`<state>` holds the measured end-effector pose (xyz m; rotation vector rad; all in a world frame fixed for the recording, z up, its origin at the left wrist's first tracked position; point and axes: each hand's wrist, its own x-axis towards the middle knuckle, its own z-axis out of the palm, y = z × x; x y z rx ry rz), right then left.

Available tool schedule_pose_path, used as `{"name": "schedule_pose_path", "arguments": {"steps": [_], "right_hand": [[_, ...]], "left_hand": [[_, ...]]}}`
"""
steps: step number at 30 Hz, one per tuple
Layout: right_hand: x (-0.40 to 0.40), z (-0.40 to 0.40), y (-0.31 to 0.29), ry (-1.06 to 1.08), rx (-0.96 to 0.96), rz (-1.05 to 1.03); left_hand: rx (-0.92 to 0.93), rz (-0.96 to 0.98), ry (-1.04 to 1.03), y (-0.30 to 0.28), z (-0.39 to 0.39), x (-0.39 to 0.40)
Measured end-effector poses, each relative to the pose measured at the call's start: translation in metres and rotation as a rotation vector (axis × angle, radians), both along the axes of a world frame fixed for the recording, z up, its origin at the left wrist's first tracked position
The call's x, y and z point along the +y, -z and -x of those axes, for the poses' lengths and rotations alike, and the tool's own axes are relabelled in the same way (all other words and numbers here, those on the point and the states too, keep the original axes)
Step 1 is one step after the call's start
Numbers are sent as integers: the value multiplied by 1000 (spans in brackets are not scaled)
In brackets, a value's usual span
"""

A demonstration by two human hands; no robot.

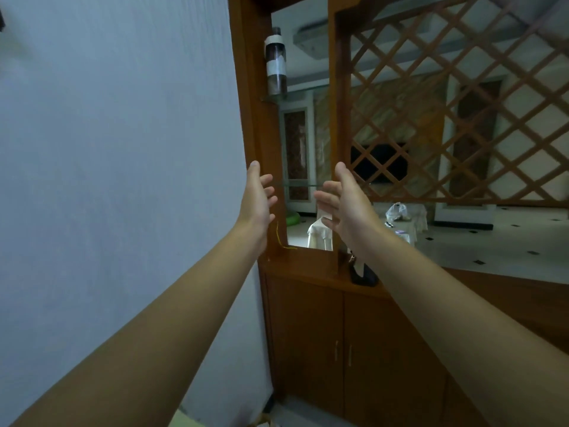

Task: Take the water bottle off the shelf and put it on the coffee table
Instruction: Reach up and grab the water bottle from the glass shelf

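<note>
The water bottle (276, 61), a tall clear cylinder with white bands and a dark cap, stands upright on the upper glass shelf (277, 99) inside the wooden divider. My left hand (257, 198) and my right hand (341, 201) are both raised in front of the lower glass shelf (295, 184), well below the bottle. The palms face each other, the fingers are apart and neither hand holds anything. Through the opening, a low table (409, 226) under a white cloth stands in the room beyond.
A blue-grey wall (117, 149) fills the left. The wooden divider has a lattice panel (462, 112) on the right and a cabinet with two doors (345, 349) below. A dark object (363, 274) sits on the cabinet top. A white plastic bag (397, 211) lies on the far table.
</note>
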<state>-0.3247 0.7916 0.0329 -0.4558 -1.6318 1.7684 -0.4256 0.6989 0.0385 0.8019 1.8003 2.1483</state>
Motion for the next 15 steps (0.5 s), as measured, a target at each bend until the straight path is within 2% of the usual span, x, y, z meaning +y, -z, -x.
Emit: {"name": "schedule_pose_path", "arguments": {"steps": [7,15], "right_hand": [[51,55,-33,95,30,-119],[110,115,-29,143,-5,-149]], "left_hand": [[36,-43,141,-19,80,69],[38,-21,258,-9,141,137]]}}
